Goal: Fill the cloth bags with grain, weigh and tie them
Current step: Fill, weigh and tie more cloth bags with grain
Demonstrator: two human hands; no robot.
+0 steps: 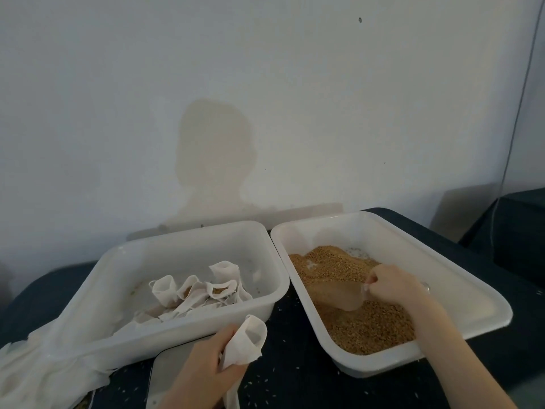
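Nearest, at the bottom edge: left hand (203,370), fingers curled round a small white cloth bag (246,340), its mouth gaping upward just in front of the left tub. Beneath that hand, a flat grey scale (171,373) lying on the dark surface (295,373), partly covered by the wrist. To the near left, a heap of crumpled white cloth (38,367) spilling over the surface's edge. Scattered loose grains (265,380) dotted across the dark surface between the two tubs.

Farther back on the left: a white plastic tub (124,329) holding a jumble of more cloth bags (194,293), several standing open, at least one showing brown grain inside.

On the right: a second white tub (472,299), touching or nearly touching the first at their far corners, about half full of brown grain (368,329). Right hand (395,287) reaching into it, fingers gripping the handle of a clear scoop (336,293) laden with grain and resting low against the heap.

Farthest: a pale wall (265,84) with a faint yellowish stain (215,149) above the tubs.
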